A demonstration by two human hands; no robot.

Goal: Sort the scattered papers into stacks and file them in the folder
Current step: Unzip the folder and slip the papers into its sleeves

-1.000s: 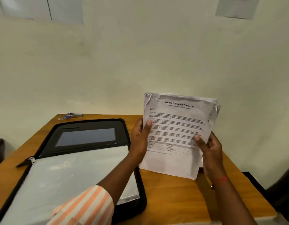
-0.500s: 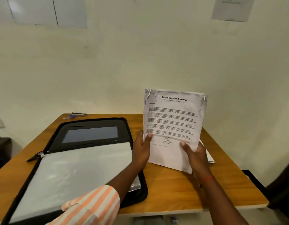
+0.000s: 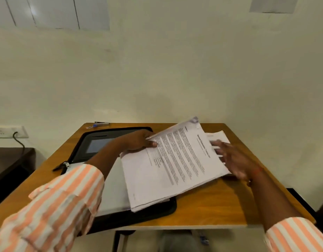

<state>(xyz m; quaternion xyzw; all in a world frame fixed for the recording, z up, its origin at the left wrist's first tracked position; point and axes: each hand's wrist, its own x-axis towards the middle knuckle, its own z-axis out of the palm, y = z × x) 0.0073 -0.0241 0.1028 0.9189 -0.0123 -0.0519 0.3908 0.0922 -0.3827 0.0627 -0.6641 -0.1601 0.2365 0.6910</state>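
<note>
A stack of printed papers [image 3: 175,164] lies tilted and turned sideways, low over the right edge of the open black zip folder [image 3: 157,212]. My left hand [image 3: 139,142] grips the stack at its far left edge, thumb on top. My right hand [image 3: 233,159] is blurred at the stack's right edge, fingers spread and holding nothing. More white papers [image 3: 218,136] lie on the wooden table [image 3: 211,206] behind my right hand. A clear plastic sleeve [image 3: 113,188] covers the folder's near half, partly hidden by my left sleeve.
A small stapler [image 3: 101,123] sits at the table's far left edge by the wall. A wall socket with a black cable [image 3: 10,132] and a dark piece of furniture [image 3: 10,160] are on the left. The table's near edge is close to me.
The stack was upright in both hands; now it is turned sideways and lowered over the folder. My right hand has let go of it and spread open.
</note>
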